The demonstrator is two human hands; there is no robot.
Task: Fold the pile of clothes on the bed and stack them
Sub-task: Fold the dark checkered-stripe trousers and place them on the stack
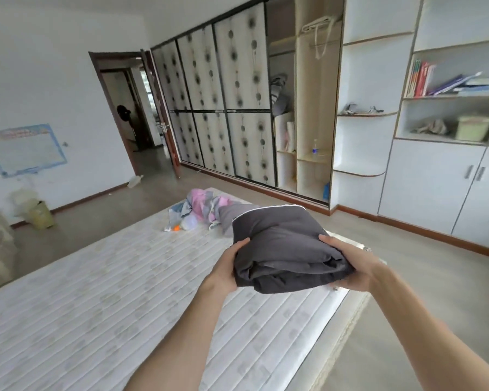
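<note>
Bare quilted mattress (pixel 96 277); both hands' fingers (pixel 239 245) clasp folded grey garment (pixel 283 244) above it.

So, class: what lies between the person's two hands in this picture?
In the head view, a folded dark grey garment with white piping fills the gap; the left hand and right hand grip its opposite sides above the mattress.

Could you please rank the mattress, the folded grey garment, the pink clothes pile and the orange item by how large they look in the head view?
1. mattress
2. folded grey garment, though enlarged by nearness
3. pink clothes pile
4. orange item
</note>
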